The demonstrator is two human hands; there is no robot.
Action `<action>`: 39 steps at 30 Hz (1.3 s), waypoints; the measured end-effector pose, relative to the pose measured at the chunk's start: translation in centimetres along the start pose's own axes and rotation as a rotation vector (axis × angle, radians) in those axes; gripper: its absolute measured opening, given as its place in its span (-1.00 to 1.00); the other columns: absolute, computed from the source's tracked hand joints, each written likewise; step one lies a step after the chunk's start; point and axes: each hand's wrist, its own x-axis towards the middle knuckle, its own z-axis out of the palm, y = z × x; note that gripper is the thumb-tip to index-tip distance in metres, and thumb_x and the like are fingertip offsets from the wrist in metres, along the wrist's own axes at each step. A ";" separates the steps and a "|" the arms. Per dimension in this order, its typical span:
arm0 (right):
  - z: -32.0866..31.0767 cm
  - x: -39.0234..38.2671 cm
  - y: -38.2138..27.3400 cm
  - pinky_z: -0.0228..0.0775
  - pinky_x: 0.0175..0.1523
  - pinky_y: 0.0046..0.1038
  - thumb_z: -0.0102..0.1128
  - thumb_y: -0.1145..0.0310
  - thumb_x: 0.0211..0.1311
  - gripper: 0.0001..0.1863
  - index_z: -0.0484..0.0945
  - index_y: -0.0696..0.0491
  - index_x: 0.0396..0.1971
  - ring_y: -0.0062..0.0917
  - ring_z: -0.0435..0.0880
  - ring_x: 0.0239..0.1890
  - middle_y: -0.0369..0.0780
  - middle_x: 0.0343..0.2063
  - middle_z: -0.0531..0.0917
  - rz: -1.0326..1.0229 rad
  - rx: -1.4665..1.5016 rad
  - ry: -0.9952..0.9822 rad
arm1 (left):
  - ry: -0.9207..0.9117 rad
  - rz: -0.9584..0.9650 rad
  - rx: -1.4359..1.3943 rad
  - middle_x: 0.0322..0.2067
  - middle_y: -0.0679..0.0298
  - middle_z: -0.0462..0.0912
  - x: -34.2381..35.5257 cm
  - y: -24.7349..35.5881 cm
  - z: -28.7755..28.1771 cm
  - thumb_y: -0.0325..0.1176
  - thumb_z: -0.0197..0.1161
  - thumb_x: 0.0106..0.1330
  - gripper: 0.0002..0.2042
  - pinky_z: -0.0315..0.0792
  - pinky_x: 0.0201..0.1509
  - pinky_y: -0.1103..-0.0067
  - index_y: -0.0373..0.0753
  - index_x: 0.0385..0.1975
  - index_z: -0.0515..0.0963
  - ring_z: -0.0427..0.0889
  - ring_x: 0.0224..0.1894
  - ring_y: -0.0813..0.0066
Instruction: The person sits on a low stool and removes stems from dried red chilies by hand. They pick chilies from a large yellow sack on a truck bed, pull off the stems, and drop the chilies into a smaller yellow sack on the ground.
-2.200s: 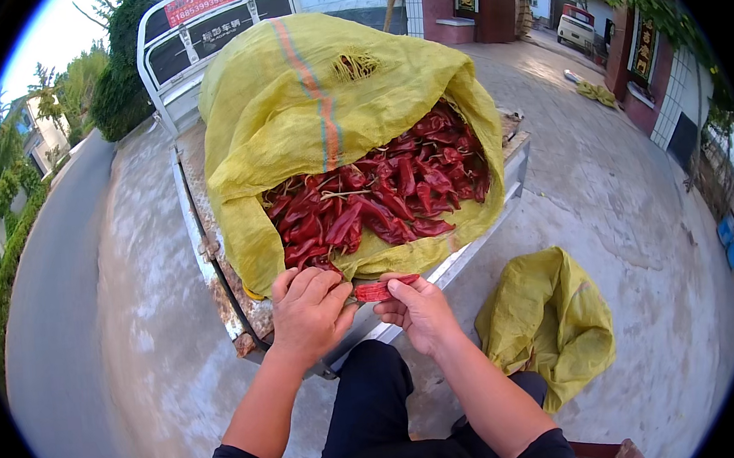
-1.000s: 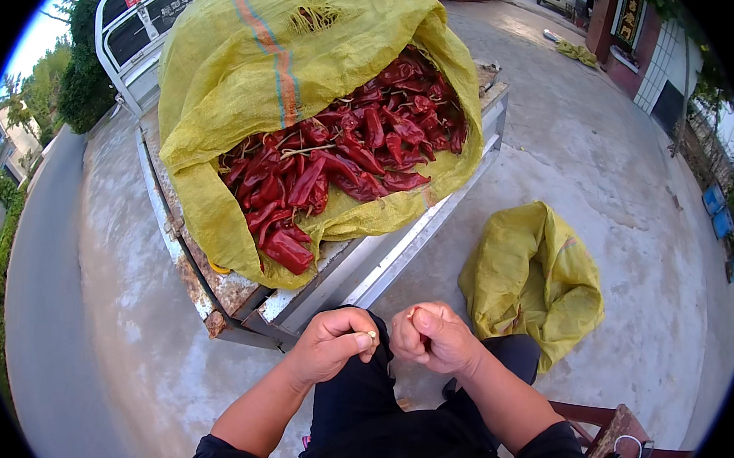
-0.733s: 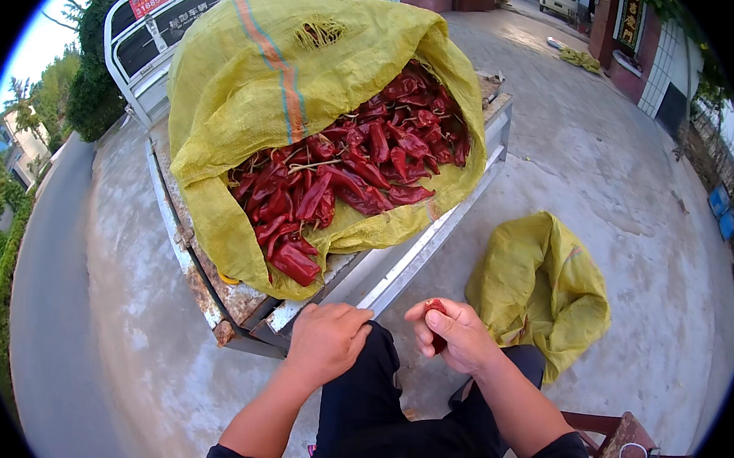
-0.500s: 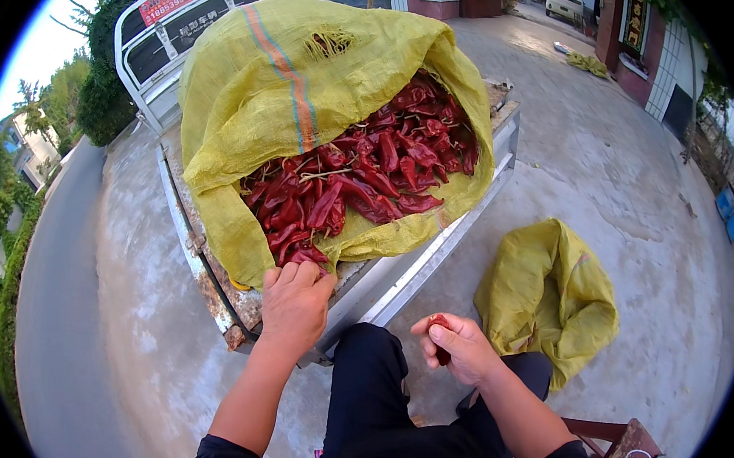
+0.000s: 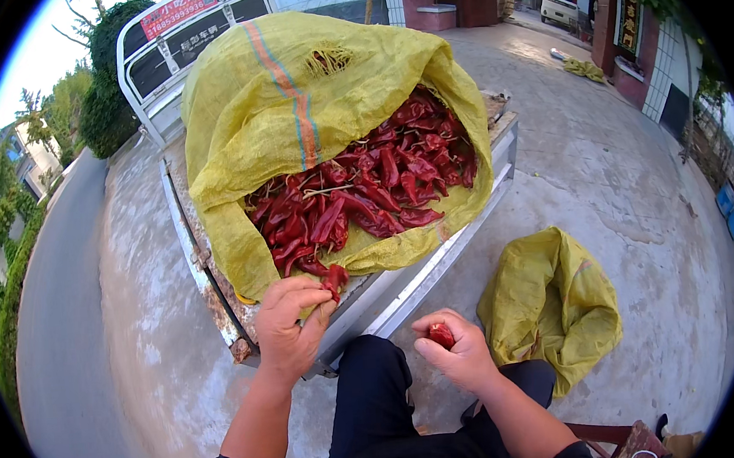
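A big yellow woven sack (image 5: 232, 128) lies on its side on a truck bed, its mouth spread toward me. Dried red chili peppers (image 5: 372, 182) fill the opening. At the sack's near lip, my left hand (image 5: 291, 324) pinches one red chili pepper (image 5: 334, 281) between thumb and fingers. My right hand (image 5: 459, 348), farther right above my knee, is closed around another red chili pepper (image 5: 441, 335), mostly hidden in the fingers. A second yellow sack (image 5: 580, 299) stands open-mouthed on the ground beside my right hand; its inside is mostly in shadow.
The metal edge of the truck bed (image 5: 410, 290) runs between me and the sack. A dark wooden seat (image 5: 637, 444) shows at the lower right. Concrete ground (image 5: 628, 185) stretches right, a road (image 5: 63, 318) left, and a white vehicle (image 5: 560, 7) stands far off.
My left hand has come back from the sack's lip with a chili pepper that now shows at its fingertips. My right hand has turned slightly, keeping its pepper.
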 end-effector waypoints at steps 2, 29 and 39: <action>0.6 0.9 -1.7 0.60 -0.02 -0.40 0.53 0.24 0.24 -0.50 0.61 0.06 0.13 -0.43 0.74 -0.18 -0.21 -0.09 0.71 -0.285 -0.292 0.046 | -0.128 -0.104 -0.221 -0.16 0.14 0.73 -1.4 1.7 1.0 -0.56 0.52 0.22 -0.85 0.53 0.09 0.46 -0.28 -0.26 0.72 0.70 -0.05 0.28; -0.7 -1.7 3.3 0.35 -0.52 -0.59 0.45 0.30 0.42 -0.80 0.66 0.11 -0.32 -0.75 0.55 -0.61 -0.39 -0.61 0.61 0.134 0.132 -0.132 | -0.117 -0.851 -1.510 -0.20 0.13 0.69 -7.9 1.9 12.5 -0.45 0.37 0.47 -0.91 0.58 0.05 0.41 -0.31 -0.25 0.62 0.68 -0.12 0.36; -6.4 -3.7 5.0 0.48 -0.36 -0.53 0.42 0.36 0.38 -0.82 0.68 0.13 -0.17 -0.68 0.62 -0.47 -0.34 -0.46 0.67 0.331 0.081 0.187 | -0.505 -0.232 -0.047 -0.03 0.01 0.77 -6.1 1.4 11.6 -0.37 0.41 0.31 -0.53 0.58 0.17 0.29 -0.31 0.23 0.56 0.74 0.04 0.02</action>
